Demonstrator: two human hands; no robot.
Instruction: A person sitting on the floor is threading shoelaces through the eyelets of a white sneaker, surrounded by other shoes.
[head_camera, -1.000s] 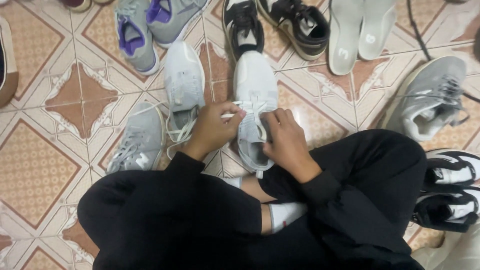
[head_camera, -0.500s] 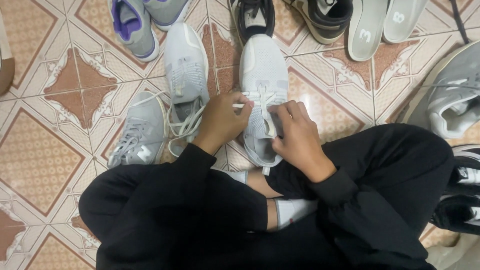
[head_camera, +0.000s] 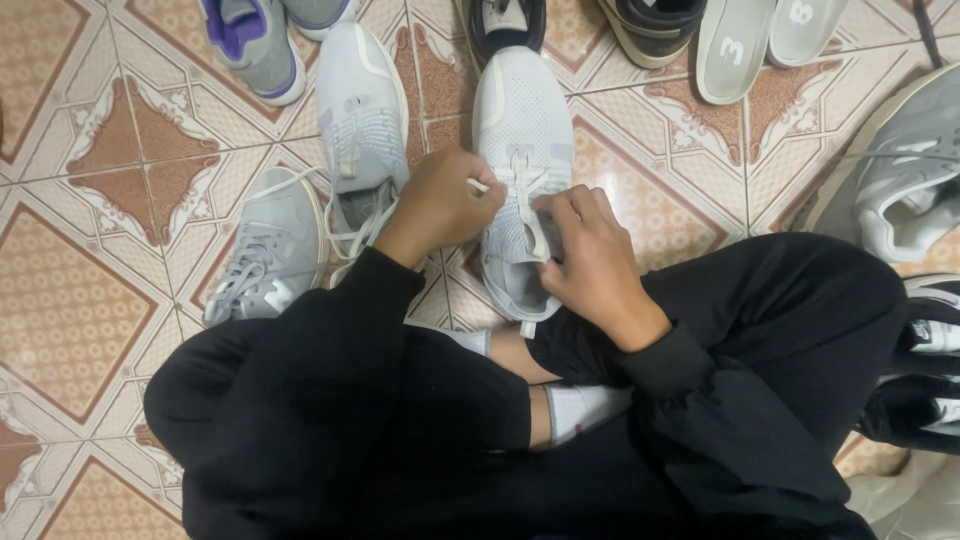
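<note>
A white knit sneaker (head_camera: 522, 120) lies on the tiled floor in front of my crossed legs, toe pointing away from me. My left hand (head_camera: 440, 205) is pinched on a white lace end at the sneaker's left side. My right hand (head_camera: 590, 250) holds the lace and tongue area from the right. Both hands sit over the shoe's eyelets, hiding its opening. I wear black sleeves, black trousers and white socks (head_camera: 585, 408).
A second white sneaker (head_camera: 360, 120) with loose laces lies to the left, a grey sneaker (head_camera: 265, 255) beside it. Purple-grey shoes (head_camera: 250, 40), a dark shoe, pale slides (head_camera: 745, 45), a grey sneaker (head_camera: 905, 170) and black-white shoes (head_camera: 925, 380) ring the floor.
The view has shifted so the shoes sit higher in frame. My hands stay on the white sneaker, the left hand now drawing a lace end out sideways.
</note>
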